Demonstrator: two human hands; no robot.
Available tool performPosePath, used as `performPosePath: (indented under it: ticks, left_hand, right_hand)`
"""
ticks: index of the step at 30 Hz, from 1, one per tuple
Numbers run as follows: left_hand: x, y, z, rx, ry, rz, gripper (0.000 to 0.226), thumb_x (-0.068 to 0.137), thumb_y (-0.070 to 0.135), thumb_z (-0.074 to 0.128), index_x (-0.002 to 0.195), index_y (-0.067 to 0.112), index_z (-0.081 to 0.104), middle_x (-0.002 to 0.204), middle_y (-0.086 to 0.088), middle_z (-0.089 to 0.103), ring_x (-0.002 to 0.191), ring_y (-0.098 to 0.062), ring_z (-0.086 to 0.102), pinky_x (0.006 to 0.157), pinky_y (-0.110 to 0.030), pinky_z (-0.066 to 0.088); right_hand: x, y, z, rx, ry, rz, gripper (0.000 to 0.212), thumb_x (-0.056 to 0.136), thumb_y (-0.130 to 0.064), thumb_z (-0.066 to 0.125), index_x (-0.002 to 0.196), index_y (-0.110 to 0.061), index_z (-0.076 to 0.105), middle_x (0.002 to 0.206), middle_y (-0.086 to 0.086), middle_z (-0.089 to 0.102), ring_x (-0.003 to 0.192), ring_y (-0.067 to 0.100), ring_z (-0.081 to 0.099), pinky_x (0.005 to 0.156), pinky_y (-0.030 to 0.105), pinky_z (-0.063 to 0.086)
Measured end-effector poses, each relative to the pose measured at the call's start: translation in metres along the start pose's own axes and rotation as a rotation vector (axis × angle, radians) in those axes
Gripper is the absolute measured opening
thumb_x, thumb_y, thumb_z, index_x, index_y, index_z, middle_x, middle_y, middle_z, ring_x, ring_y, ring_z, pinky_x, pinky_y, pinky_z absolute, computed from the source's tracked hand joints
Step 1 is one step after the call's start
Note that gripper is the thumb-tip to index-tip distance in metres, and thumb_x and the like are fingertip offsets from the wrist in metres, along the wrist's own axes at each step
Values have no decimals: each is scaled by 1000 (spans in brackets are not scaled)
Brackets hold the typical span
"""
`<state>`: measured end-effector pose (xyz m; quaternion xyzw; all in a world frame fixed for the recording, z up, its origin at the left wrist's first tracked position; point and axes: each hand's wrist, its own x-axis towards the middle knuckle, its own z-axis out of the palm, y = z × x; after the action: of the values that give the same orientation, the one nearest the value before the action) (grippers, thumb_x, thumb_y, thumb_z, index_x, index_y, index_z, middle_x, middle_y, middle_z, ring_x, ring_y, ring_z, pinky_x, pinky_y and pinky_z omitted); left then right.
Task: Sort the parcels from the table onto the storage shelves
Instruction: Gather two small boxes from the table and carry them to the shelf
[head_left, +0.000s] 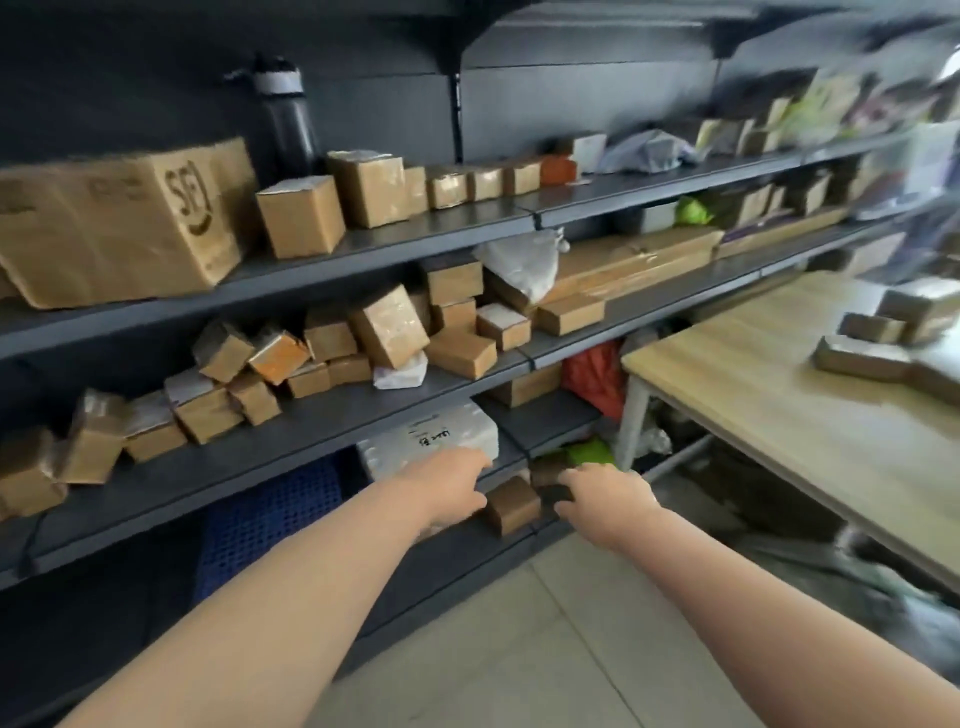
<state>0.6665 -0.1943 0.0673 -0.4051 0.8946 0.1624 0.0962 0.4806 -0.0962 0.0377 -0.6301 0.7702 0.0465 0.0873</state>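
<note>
Now | two hands: left hand (451, 486) on white parcel (431, 439) | right hand (605, 499) perhaps gripping dark parcel (553, 475)

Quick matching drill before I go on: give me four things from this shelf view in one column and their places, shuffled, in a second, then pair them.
Things:
1. SF box
2. black bottle
3. white parcel
4. blue crate

Places:
A. beneath the lowest shelf board
B. top shelf, far left
C. lower shelf, by the left hand
D. top shelf, standing behind the boxes

Pairs: 1-B, 2-D, 3-C, 4-A
</note>
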Motion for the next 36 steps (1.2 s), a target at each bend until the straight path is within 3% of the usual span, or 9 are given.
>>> performPosePath:
  ticks: [5,10,18,22,30,36]
  left_hand:
    - [79,87,-6,89,-24,182,54,92,31,57,143,23,41,142,-4,48,127,-26,48,104,-42,42]
    - [156,147,-8,170,-76,331,51,93,34,56,142,26,40,139,-1,49,121,-26,52,96,-43,46]
    - [281,215,-33,137,-148,526,53,94,34,57,142,24,40,142,-3,47,126,-25,49,98,-41,46]
    - [327,251,-40,70,-172,592,54,93,33,59,143,24,40,143,-3,47,127,-25,48,98,-38,44]
    - [381,325,-26,86,-272,724,58,95,26,60,148,19,36,151,-5,38,137,-24,38,109,-36,34]
    - [429,383,-21,127,-256,713,59,94,29,60,148,20,36,152,-4,38,137,-25,38,108,-36,34]
  right_hand:
    - [-15,98,-1,52,28,236,38,95,-44,43,123,-22,54,125,3,56,116,28,53,91,42,43]
    - [-11,172,6,75,29,398,41,97,-45,39,130,-22,50,131,2,53,119,26,51,90,40,42]
    - [22,257,-8,152,52,690,39,95,-49,42,125,-26,53,125,1,58,112,26,56,83,39,47]
    - [25,289,-9,206,71,832,44,96,-47,42,134,-27,48,133,1,55,119,26,54,87,40,46]
    - [27,353,4,248,9,993,47,97,-47,42,139,-27,43,137,2,52,124,25,50,93,39,42]
    - [45,427,6,299,22,1009,49,98,-47,41,142,-26,42,139,2,50,125,25,48,96,40,43]
